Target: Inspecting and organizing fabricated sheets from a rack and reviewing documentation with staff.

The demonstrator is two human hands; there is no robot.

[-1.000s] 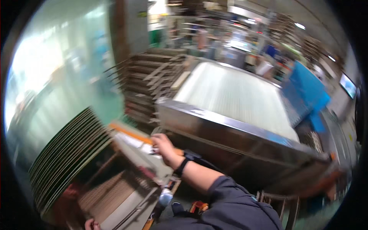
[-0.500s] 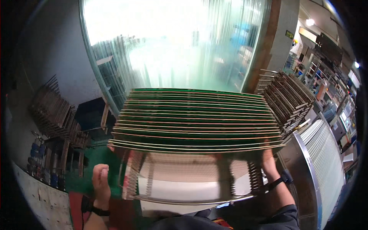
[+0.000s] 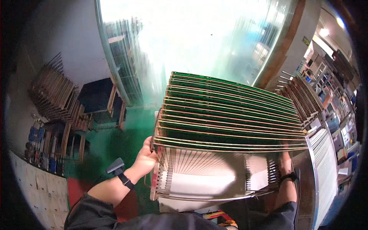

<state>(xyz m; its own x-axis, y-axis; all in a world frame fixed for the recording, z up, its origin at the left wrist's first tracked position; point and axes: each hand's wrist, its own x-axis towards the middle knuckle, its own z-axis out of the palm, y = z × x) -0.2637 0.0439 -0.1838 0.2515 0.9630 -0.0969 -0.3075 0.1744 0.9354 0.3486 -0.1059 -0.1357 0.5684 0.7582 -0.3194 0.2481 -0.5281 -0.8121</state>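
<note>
Directly before the person, a slotted rack sits between both arms, its left end grasped by the left hand, while the right hand is at the opposite end, fingers hidden, so its hold cannot be told. The green boards on edge in it look thin, stiff and easily chipped, the whole load probably heavy, so the end frames seem the safest hold; beyond hangs a strip curtain.

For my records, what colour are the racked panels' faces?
The panels' faces are dark green; head view.
</note>
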